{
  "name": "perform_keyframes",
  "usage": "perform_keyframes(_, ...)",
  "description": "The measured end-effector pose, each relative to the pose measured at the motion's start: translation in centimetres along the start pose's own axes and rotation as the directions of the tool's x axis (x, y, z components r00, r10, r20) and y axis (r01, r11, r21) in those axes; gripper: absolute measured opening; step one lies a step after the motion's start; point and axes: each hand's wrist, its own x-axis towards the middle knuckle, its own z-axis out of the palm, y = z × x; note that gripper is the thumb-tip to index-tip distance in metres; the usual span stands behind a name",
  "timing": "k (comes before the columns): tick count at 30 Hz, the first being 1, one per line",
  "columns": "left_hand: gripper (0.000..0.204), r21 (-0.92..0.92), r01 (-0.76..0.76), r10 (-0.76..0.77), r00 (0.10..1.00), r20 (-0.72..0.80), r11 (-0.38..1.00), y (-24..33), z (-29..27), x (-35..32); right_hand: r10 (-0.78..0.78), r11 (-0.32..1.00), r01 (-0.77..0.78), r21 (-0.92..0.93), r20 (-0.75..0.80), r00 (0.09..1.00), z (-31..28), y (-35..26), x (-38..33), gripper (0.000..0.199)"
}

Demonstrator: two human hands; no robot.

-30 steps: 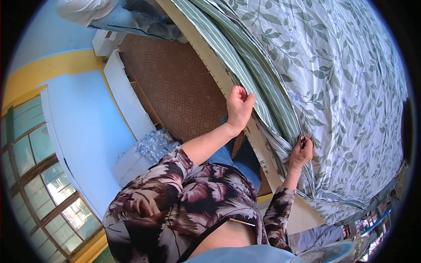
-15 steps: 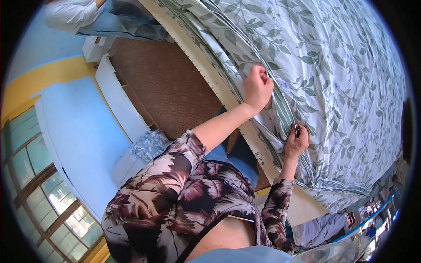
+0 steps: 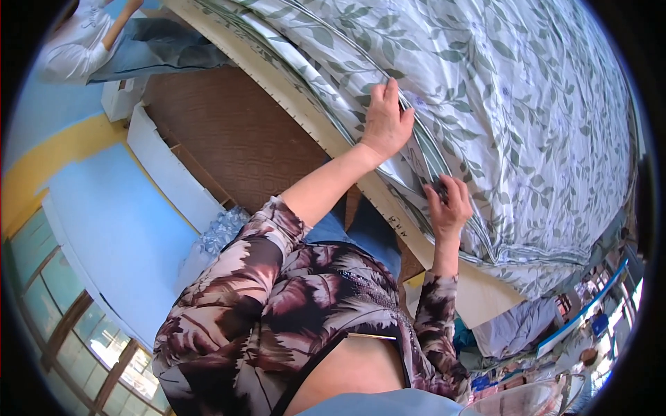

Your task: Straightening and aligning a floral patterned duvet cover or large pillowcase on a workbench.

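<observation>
A large white fabric (image 3: 513, 118) with grey-green leaves spreads over the table on the right, and its striped, folded edge (image 3: 444, 158) runs along the near side. My left hand (image 3: 387, 123) is closed on this edge, index finger stretched along it and thumb bent in. Nearer to me, my right hand (image 3: 449, 206) curls around a small dark tool (image 3: 439, 187) that looks like scissors. Fingers hide most of the tool. Its tip seems to lie against the layers between my hands, but I cannot tell whether it cuts.
The pale table edge (image 3: 305, 123) with tick marks runs diagonally in front of me. Another person in a white top (image 3: 73, 52) stands at the far left. A bundle of blue-white cloth (image 3: 218, 236) lies by the blue wall (image 3: 118, 229). Grey cloth (image 3: 517, 329) sits at the lower right.
The view has shifted. My right hand has come closer to the left along the edge, its fingers spread a little more around the dark tool. My left hand has extended its index finger.
</observation>
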Motion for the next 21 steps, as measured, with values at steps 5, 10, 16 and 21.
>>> perform_keyframes(5, 0.047, -0.317, 0.040, -0.019, 0.997, 0.068, 0.948, 1.2, -2.9, -1.3, 0.081, 0.995, -0.077, -0.065, 0.050, 0.995, 1.1, 4.2, -1.2, 0.017)
perform_keyframes(10, 0.039, -0.117, -0.025, -0.007, 0.964, -0.266, 0.993, -0.4, -6.3, -7.4, 0.200, 0.978, -0.201, -0.052, -0.024, 0.980, 1.3, 5.1, -0.1, 0.021)
perform_keyframes(16, 0.034, -0.469, 0.416, -0.531, 0.835, -0.143, 0.779, -0.4, -5.2, -9.0, 0.206, 0.976, -0.210, -0.054, -0.067, 0.976, 1.4, 5.4, 0.3, 0.023)
perform_keyframes(21, 0.031, -0.625, 0.555, -0.690, 0.723, 0.038, 0.548, 1.4, -4.6, -8.3, 0.207, 0.978, -0.208, -0.007, -0.057, 0.977, 1.6, 5.3, 0.5, 0.024)
